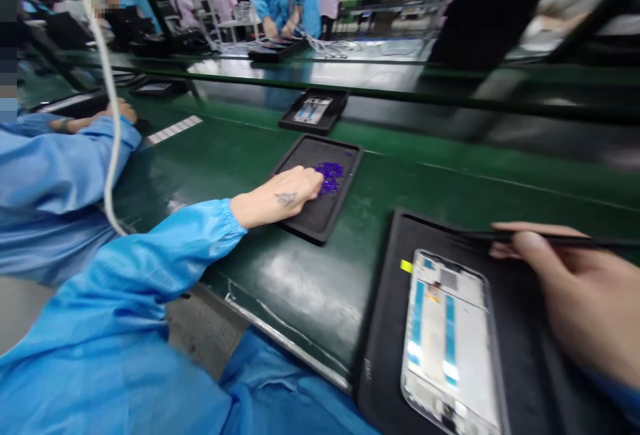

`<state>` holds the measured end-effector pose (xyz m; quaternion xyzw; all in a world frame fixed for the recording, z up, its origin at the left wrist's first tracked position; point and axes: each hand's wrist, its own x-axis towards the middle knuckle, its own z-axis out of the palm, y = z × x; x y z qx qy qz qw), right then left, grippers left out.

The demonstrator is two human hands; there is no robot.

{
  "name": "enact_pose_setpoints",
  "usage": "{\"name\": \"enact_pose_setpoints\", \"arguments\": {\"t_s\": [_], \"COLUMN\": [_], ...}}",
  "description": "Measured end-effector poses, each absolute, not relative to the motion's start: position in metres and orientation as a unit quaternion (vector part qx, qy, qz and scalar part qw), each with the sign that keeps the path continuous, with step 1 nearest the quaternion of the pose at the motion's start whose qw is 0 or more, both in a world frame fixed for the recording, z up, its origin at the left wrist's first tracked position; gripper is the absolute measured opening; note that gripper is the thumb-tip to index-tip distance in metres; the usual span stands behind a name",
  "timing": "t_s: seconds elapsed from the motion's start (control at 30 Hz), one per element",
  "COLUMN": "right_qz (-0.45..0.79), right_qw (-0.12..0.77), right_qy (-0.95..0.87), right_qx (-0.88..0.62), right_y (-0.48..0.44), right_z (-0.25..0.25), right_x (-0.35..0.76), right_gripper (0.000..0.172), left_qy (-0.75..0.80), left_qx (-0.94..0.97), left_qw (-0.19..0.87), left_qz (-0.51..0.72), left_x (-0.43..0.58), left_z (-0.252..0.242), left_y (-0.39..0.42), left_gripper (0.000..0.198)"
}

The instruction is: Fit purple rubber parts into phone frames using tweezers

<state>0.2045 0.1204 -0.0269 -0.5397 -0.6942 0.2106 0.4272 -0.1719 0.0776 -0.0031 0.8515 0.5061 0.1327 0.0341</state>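
Phone frame (475, 341) between hands (285, 196) (583, 288), left at purple pieces (333, 169)

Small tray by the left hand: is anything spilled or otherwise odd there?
Nothing looks spilled. The purple bits lie loose, a few apart from the main pile, but all that show are inside the small tray. The left hand covers part of it, so what lies beneath can't be judged.

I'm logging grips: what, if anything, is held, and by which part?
Right hand: slim black tool, behind its tip. Left hand, at purple pieces: can't tell.
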Motion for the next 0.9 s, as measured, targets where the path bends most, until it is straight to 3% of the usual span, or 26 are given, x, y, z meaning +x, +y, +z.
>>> {"name": "enact_pose_setpoints", "arguments": {"t_s": [0.07,0.2,0.43,0.57,0.9], "right_qz": [0.294,0.299,0.324,0.276,0.249], "right_qw": [0.467,0.508,0.533,0.495,0.381], "right_qy": [-0.65,-0.638,-0.659,-0.704,-0.792], "right_qx": [-0.523,-0.496,-0.42,-0.428,-0.407], "right_y": [0.12,0.117,0.082,0.062,0.053], "right_z": [-0.026,-0.018,0.005,0.013,0.013], "right_x": [0.202,0.192,0.184,0.187,0.174], "right_gripper": [0.031,0.028,0.024,0.019,0.014], "left_qy": [0.497,0.438,0.37,0.369,0.4], "left_qx": [0.849,0.85,0.781,0.702,0.792], "left_qw": [0.039,0.113,0.384,0.492,0.332], "left_qz": [0.178,0.27,0.325,0.36,0.321], "left_x": [-0.165,-0.128,-0.046,-0.042,-0.047], "left_z": [0.0,0.01,0.005,-0.013,-0.004], "left_y": [0.073,0.066,0.057,0.059,0.047], "left_gripper": [0.011,0.007,0.013,0.015,0.014]}}
